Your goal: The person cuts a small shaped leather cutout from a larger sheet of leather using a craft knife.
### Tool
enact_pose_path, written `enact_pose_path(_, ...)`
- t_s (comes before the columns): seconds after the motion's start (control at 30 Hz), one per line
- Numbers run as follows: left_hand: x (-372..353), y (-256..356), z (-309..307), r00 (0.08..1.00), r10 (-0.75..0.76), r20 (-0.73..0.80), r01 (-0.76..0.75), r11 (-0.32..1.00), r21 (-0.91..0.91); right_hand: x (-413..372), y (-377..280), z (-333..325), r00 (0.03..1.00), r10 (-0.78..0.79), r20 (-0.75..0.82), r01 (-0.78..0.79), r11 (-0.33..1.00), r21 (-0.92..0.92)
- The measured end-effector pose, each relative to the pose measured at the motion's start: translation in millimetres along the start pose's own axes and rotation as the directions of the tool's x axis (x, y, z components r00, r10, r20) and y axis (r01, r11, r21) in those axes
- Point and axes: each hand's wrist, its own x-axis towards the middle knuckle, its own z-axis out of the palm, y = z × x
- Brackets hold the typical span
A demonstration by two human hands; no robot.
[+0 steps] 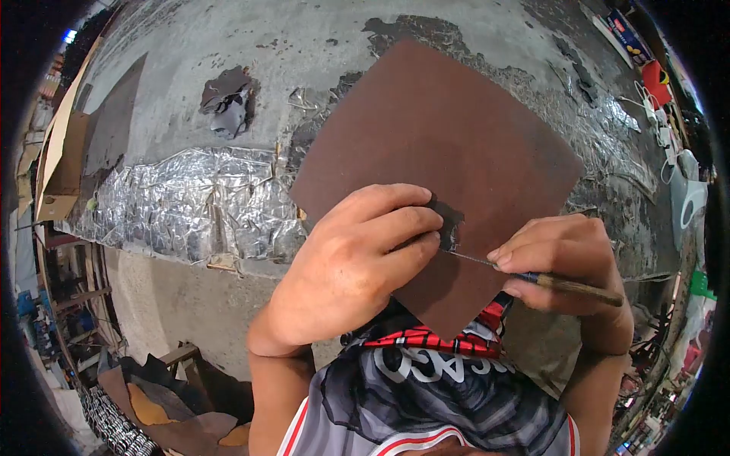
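A brown leather sheet (pixel 426 114) lies cornerwise on the worktable, one corner overhanging the near edge toward my lap. My left hand (pixel 357 258) is closed over its lower middle, fingers curled and pressed together. The thumb is hidden, and I cannot make out what those fingers hold. Just beside the fingertips is a small dark, ragged patch (pixel 454 224). My right hand (pixel 566 262) grips a slender tool with a worn wooden handle (pixel 582 288) and a thin metal shaft. The shaft points left across the leather, its tip close to my left fingertips.
Crumpled silvery tape (pixel 205 201) covers part of the worn tabletop (pixel 304 53). Dark scraps (pixel 228 99) lie farther left, near a cardboard box (pixel 65 163). White cables (pixel 654 114) and a red item (pixel 655 82) are at right. Leather offcuts (pixel 160 395) sit low at left.
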Motion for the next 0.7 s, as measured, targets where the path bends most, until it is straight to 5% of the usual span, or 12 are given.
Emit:
enact_pose_path(0.37, -1, -2, 1, 1.0, 0.026, -0.002, -0.026, 0.999, -0.026, 1, -4, 7, 0.995, -0.094, -0.01, 0.091, 0.978, -0.187)
enact_pose_path(0.7, -5, -2, -3, 0.998, 0.031, 0.049, -0.03, 0.999, -0.023, 10, 0, 6, 0.99, -0.129, 0.051, 0.134, 0.982, -0.13)
